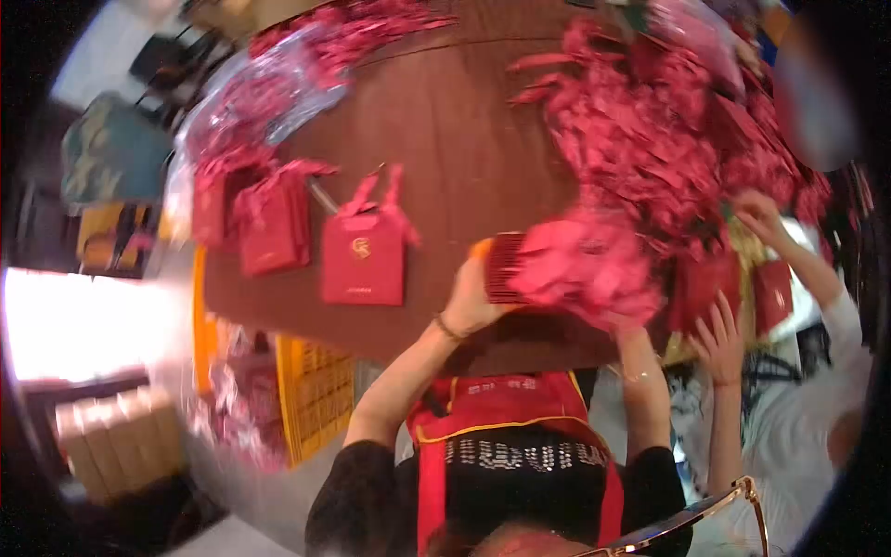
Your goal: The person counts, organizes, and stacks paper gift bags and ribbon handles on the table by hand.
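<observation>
A thick stack of small red gift bags (pixel 504 269) is held above the table's near edge, its many edges showing at the left end. My left hand (pixel 471 299) is wrapped round that end, thumb side up. Loose pink-red ribbon handles (pixel 587 269) spill from the stack toward the right, slightly blurred. At their lower right is my right hand (pixel 632 334), its fingers hidden by the ribbons, so its grip does not show. Left of the stack, one red bag with a gold logo (pixel 362 260) lies flat, ribbon upward.
More red bags (pixel 274 227) stand at the left beside clear plastic wrap (pixel 311 93). A large heap of ribboned bags (pixel 640 139) covers the right side. Close on my right, a co-worker's hands (pixel 719 339) touch red bags. A yellow crate (pixel 316 395) stands below the table's left edge.
</observation>
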`<control>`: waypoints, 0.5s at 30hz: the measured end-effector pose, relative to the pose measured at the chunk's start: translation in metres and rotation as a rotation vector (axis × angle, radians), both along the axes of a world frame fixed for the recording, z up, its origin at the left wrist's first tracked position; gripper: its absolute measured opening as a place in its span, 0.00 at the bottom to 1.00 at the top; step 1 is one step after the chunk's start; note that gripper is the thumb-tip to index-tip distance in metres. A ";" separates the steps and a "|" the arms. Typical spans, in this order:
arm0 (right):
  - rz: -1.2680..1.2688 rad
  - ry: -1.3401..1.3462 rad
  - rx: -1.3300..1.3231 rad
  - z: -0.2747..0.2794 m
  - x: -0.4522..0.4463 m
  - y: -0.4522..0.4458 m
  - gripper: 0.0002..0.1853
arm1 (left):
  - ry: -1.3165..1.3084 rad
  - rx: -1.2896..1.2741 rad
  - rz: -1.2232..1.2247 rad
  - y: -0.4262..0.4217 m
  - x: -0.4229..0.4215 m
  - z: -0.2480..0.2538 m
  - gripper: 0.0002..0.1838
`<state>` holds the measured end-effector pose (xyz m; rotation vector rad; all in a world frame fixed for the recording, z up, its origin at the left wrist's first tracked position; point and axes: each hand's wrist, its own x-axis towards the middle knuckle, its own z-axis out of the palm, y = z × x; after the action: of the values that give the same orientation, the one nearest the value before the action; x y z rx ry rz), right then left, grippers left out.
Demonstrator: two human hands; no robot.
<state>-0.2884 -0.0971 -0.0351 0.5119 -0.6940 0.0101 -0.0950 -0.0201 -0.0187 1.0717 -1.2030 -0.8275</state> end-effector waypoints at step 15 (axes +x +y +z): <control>-0.992 0.964 -0.928 -0.026 0.000 0.014 0.23 | -0.296 0.114 0.085 0.012 0.002 -0.052 0.30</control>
<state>-0.2886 -0.0829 -0.0612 -0.7427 0.1159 -0.7649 -0.0932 -0.0079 -0.0708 1.3652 -1.3575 -0.6939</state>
